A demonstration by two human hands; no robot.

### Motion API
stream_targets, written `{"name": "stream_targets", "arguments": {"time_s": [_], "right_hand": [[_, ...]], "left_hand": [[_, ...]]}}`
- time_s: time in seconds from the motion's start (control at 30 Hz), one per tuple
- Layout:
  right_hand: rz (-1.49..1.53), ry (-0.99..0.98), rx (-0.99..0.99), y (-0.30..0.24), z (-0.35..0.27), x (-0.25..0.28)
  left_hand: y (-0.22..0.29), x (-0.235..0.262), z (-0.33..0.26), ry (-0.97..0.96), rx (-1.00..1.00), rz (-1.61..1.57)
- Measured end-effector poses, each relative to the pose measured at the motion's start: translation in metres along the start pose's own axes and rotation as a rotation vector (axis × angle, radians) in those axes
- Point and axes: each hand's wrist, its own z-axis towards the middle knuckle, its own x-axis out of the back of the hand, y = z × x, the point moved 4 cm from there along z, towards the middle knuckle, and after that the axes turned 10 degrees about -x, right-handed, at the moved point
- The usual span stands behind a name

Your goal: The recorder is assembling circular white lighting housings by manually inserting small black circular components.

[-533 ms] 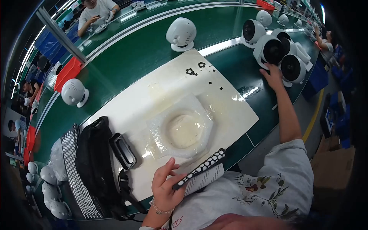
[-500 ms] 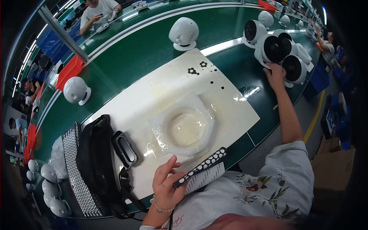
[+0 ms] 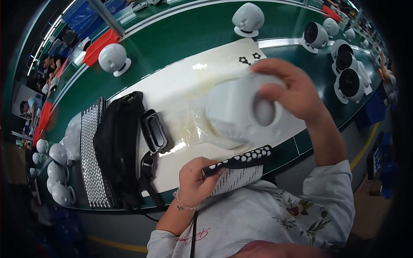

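Observation:
My right hand (image 3: 297, 88) grips a white round desk fan (image 3: 230, 109) by its base, thumb and fingers around it. The fan is tipped over and slightly blurred. It lies over the white foam ring (image 3: 204, 129) covered in clear film and hides most of it; whether it rests in the ring, I cannot tell. My left hand (image 3: 198, 180) is closed on a dark strip with white round dots (image 3: 243, 160), with a printed white sheet (image 3: 238, 180) hanging below it. Both are close to my body, at the front edge of the white board (image 3: 176, 94).
Left on the board lie a black bag (image 3: 118, 146) and an open black oblong case (image 3: 153, 130). More white fans (image 3: 350, 84) stand at the right, others (image 3: 58, 172) at the far left. A red tray (image 3: 101, 47) sits by the rail. Other people work beyond.
My right hand has taken a fan from the right-hand group and brought it left over the foam ring. My left hand still holds the dotted strip and sheet. The view has shifted.

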Motion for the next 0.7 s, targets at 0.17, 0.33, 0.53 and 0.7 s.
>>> {"name": "stream_targets", "arguments": {"time_s": [0.17,0.33,0.53,0.7], "right_hand": [[-0.085,-0.198,-0.298,0.023,0.024,-0.031],[-0.563,0.138,0.457,-0.018,-0.056,-0.042],[-0.593,0.056,0.229,0.001,-0.087,-0.076],[-0.509,0.083,0.344,0.016,-0.091,-0.077]], "left_hand": [[0.0,0.0,-0.001,0.049,0.046,-0.032],[-0.004,0.005,-0.007,0.021,0.115,-0.022],[0.0,0.003,-0.004,0.021,0.064,-0.065],[-0.003,0.003,-0.007,-0.027,0.044,-0.082]]}}
